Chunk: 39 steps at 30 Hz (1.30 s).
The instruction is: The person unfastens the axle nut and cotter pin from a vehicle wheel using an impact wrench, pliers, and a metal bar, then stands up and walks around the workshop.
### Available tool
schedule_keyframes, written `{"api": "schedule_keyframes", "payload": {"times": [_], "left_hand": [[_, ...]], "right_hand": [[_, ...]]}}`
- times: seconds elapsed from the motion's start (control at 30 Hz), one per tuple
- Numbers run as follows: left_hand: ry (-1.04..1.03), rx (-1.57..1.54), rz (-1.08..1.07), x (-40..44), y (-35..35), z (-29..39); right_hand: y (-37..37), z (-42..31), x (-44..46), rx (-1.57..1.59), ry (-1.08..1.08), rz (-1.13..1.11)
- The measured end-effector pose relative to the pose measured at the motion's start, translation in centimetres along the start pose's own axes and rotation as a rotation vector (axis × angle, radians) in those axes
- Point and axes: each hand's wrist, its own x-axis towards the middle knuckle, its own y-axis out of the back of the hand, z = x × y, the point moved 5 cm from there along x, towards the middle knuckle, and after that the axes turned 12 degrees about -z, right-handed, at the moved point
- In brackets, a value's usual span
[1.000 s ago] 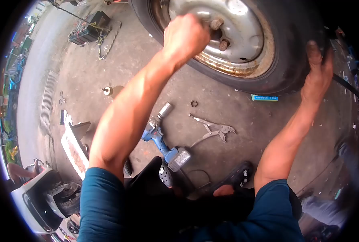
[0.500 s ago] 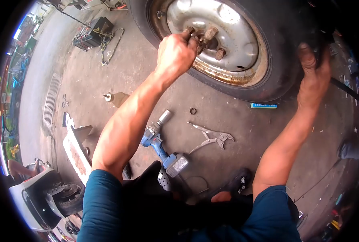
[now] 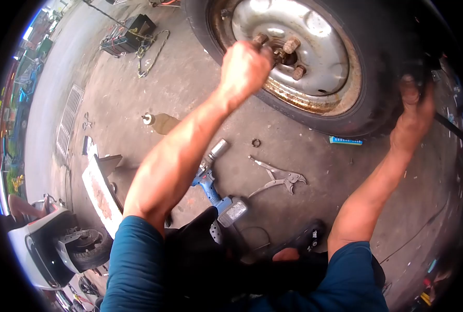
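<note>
A wheel with a rusty silver steel rim and a black tire stands at the top of the view. Brown lug nuts sit around its hub. My left hand is curled at the hub with its fingers closed around a lug nut, which the hand mostly hides. On the tire's right side, my right hand grips the dark rubber, thumb up; its other fingers are partly lost in shadow.
On the floor lie a blue cordless impact wrench, locking pliers, a loose ring-shaped nut and a blue box. A bottle and a black case are to the left. A scooter stands at lower left.
The view has shifted, so the wheel and floor items appear slightly further right and lower. My left hand stays at the hub, its fingers blurred by motion. My right hand remains on the tire.
</note>
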Motion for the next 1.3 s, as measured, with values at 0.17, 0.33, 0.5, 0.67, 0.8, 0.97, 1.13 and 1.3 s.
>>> {"api": "schedule_keyframes", "payload": {"times": [0.17, 0.33, 0.5, 0.67, 0.8, 0.97, 1.13, 1.3], "left_hand": [[0.023, -0.005, 0.056, -0.4, -0.7, -0.1], [-0.027, 0.083, 0.12, -0.2, -0.8, 0.9], [0.018, 0.282, -0.048, 0.5, 0.4, 2.2], [-0.005, 0.201, 0.044, 0.3, 0.3, 1.7], [-0.048, 0.205, 0.059, 0.3, 0.0, 1.0], [-0.152, 0.317, -0.01, -0.2, 0.5, 1.6], [-0.273, -0.186, 0.083, -0.1, 2.9, 2.1], [-0.653, 0.176, 0.111, -6.6, 1.8, -1.3]], "right_hand": [[-0.4, -0.8, 0.1, 0.06, 0.02, -0.005], [-0.7, -0.7, -0.1, 0.121, -0.021, -0.008], [-0.9, -0.9, -0.2, 0.106, -0.009, -0.018], [-0.9, -0.7, -0.8, 0.116, -0.018, 0.02], [-0.7, 0.8, -1.4, 0.161, -0.023, 0.007], [-0.9, 1.5, -2.8, 0.211, -0.044, 0.053], [0.3, 4.1, -4.5, 0.217, -0.078, 0.18], [-4.7, -0.7, -12.6, -0.215, -0.107, 0.526]]}}
